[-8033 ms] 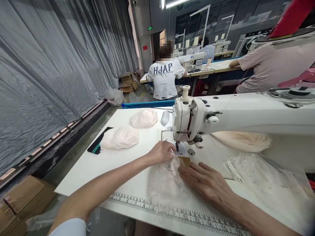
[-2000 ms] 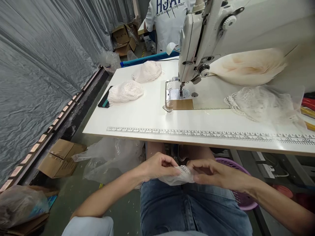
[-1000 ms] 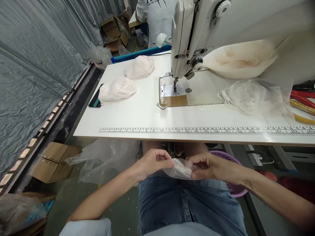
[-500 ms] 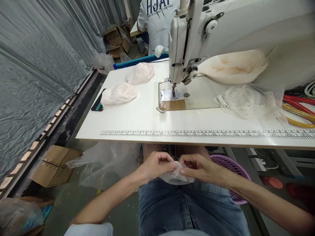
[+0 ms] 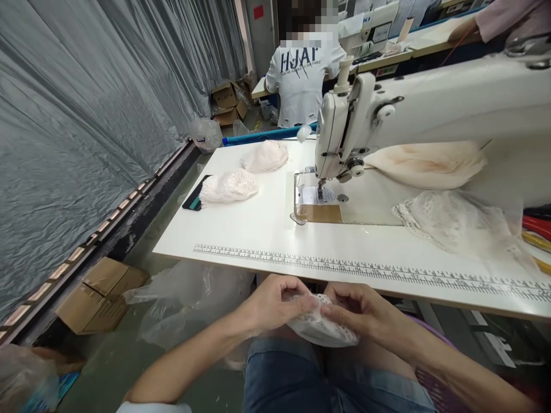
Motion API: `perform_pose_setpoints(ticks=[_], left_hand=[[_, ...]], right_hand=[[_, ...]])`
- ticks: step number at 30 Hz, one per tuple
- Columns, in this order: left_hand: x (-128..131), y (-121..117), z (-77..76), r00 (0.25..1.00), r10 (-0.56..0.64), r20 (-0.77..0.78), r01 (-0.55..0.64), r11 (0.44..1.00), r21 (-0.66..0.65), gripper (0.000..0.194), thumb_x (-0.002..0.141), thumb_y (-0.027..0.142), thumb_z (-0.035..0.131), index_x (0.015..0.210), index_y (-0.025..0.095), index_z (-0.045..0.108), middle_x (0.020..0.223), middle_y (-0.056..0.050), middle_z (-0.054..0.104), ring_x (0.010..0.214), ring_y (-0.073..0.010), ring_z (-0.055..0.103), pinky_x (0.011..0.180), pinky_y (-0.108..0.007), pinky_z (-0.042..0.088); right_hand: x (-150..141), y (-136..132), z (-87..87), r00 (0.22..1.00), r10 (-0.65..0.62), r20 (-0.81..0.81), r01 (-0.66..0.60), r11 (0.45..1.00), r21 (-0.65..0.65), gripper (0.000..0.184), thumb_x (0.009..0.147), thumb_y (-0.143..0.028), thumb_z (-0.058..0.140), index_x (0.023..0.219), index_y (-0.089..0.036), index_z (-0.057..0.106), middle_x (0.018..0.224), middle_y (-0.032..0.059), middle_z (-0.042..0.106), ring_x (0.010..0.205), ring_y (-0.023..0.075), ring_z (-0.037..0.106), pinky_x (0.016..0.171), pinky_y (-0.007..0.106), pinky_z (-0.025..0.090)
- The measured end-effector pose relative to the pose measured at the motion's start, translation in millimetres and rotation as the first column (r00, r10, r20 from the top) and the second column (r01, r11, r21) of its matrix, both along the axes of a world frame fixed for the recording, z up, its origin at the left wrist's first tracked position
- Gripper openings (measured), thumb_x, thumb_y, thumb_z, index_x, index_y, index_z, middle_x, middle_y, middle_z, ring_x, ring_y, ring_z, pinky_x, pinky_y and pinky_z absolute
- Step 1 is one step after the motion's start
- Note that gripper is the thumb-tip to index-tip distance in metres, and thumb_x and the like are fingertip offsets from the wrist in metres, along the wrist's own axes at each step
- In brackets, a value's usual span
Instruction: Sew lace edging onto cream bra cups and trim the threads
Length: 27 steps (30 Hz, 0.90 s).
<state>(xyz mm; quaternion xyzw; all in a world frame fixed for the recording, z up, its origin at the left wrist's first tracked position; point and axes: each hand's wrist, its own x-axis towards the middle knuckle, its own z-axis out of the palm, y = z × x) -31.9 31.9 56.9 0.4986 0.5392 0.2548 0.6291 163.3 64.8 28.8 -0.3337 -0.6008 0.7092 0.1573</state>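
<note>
Above my lap, just below the table's front edge, a white lace piece [image 5: 322,331] is pinched between both hands. My left hand [image 5: 282,304] grips its left part with thumb and curled fingers. On the other side my right hand [image 5: 355,307] holds the scalloped lace border the same way. The sewing machine [image 5: 340,137] stands ahead on the white table [image 5: 258,229], its presser foot [image 5: 321,189] down near the needle plate. Two pale pink lace pieces, a nearer one [image 5: 230,186] and a farther one [image 5: 266,156], lie to the left.
Right of the needle lie white lace fabric [image 5: 456,221] and a stack of cream fabric [image 5: 430,163]. Scissors with red and yellow handles [image 5: 536,229] sit at the right edge. A cardboard box [image 5: 101,295] and clear plastic bags [image 5: 193,301] are on the floor. A person [image 5: 301,80] sits beyond.
The camera view has tilted up and turned, so the table appears lower and slanted. Both hands still grip the lace piece, now slightly raised near the table edge.
</note>
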Motion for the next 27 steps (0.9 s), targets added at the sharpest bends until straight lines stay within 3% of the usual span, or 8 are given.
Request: perform_pose_setpoints(ticks=[7, 12, 14, 17, 19, 21, 24, 27], left_hand=[[-5.3, 57.3, 47.8, 0.967, -0.047, -0.25, 0.101, 0.972, 0.21, 0.022, 0.075, 0.033, 0.061, 0.074, 0.012, 0.065, 0.069, -0.001, 0.059, 0.063, -0.0102, 0.048, 0.058, -0.021, 0.036], [-4.2, 139.9, 48.5, 0.898, -0.211, -0.386, 0.325, 0.909, 0.261, 0.021, 0.074, 0.031, 0.058, 0.067, 0.012, 0.063, 0.061, 0.0, 0.053, 0.057, -0.0093, 0.044, 0.052, -0.021, 0.032], [0.7, 171.0, 40.2, 0.849, -0.244, -0.469, 0.39, 0.887, 0.246, 0.018, 0.071, 0.026, 0.058, 0.06, 0.012, 0.06, 0.057, 0.001, 0.052, 0.054, -0.009, 0.043, 0.051, -0.022, 0.032], [11.6, 202.6, 27.8, 0.806, -0.266, -0.528, 0.429, 0.878, 0.213, 0.019, 0.067, 0.022, 0.059, 0.051, 0.013, 0.056, 0.053, 0.001, 0.052, 0.053, -0.0096, 0.044, 0.049, -0.022, 0.032], [19.0, 213.7, 23.0, 0.783, -0.292, -0.549, 0.456, 0.869, 0.189, 0.017, 0.067, 0.021, 0.058, 0.052, 0.013, 0.058, 0.054, 0.0, 0.054, 0.054, -0.0104, 0.047, 0.048, -0.021, 0.033], [25.0, 220.1, 20.9, 0.764, -0.313, -0.564, 0.482, 0.858, 0.177, 0.013, 0.067, 0.019, 0.057, 0.056, 0.013, 0.061, 0.058, -0.001, 0.058, 0.057, -0.0113, 0.05, 0.049, -0.021, 0.034], [30.8, 225.8, 19.7, 0.745, -0.324, -0.583, 0.51, 0.84, 0.186, 0.01, 0.067, 0.017, 0.056, 0.063, 0.013, 0.065, 0.064, -0.002, 0.062, 0.062, -0.013, 0.054, 0.052, -0.021, 0.037], [34.0, 229.2, 19.2, 0.719, -0.302, -0.626, 0.526, 0.825, 0.206, 0.011, 0.068, 0.017, 0.056, 0.066, 0.013, 0.067, 0.066, -0.002, 0.064, 0.064, -0.0142, 0.056, 0.053, -0.022, 0.037]], right_hand=[[-14.3, 32.7, 25.9, 0.988, -0.147, -0.038, 0.15, 0.983, 0.104, 0.044, 0.075, -0.058, 0.059, 0.063, -0.02, 0.041, 0.055, -0.006, 0.036, 0.05, 0.0087, 0.034, 0.046, 0.022, 0.026], [-2.5, 88.1, 25.3, 0.979, -0.194, 0.069, 0.141, 0.874, 0.465, 0.039, 0.085, -0.052, 0.047, 0.064, -0.019, 0.045, 0.053, -0.0029, 0.046, 0.051, 0.0119, 0.044, 0.05, 0.024, 0.035], [10.2, 109.1, 20.5, 0.949, -0.262, 0.173, 0.091, 0.758, 0.646, 0.034, 0.09, -0.046, 0.041, 0.073, -0.019, 0.052, 0.058, 0.0002, 0.055, 0.052, 0.0142, 0.05, 0.051, 0.026, 0.037], [28.9, 130.2, 15.4, 0.905, -0.374, 0.201, -0.013, 0.45, 0.893, 0.025, 0.094, -0.031, 0.035, 0.104, -0.021, 0.056, 0.084, 0.005, 0.064, 0.061, 0.0156, 0.058, 0.052, 0.026, 0.04], [36.4, 139.1, 14.0, 0.92, -0.335, 0.204, -0.122, 0.25, 0.96, 0.031, 0.095, -0.021, 0.031, 0.116, -0.025, 0.052, 0.099, 0.0066, 0.063, 0.069, 0.0149, 0.061, 0.053, 0.024, 0.043], [39.4, 146.6, 12.6, 0.933, -0.27, 0.24, -0.221, 0.098, 0.97, 0.035, 0.094, -0.014, 0.029, 0.115, -0.025, 0.054, 0.109, 0.007, 0.062, 0.081, 0.0158, 0.062, 0.058, 0.025, 0.047], [39.6, 156.5, 7.7, 0.938, -0.216, 0.27, -0.291, -0.07, 0.954, 0.034, 0.094, -0.011, 0.03, 0.109, -0.02, 0.058, 0.114, 0.0085, 0.061, 0.092, 0.02, 0.059, 0.068, 0.031, 0.05], [39.3, 162.2, 1.5, 0.942, -0.181, 0.281, -0.307, -0.137, 0.942, 0.034, 0.094, -0.011, 0.029, 0.112, -0.015, 0.058, 0.116, 0.011, 0.062, 0.087, 0.0205, 0.057, 0.068, 0.034, 0.049]])
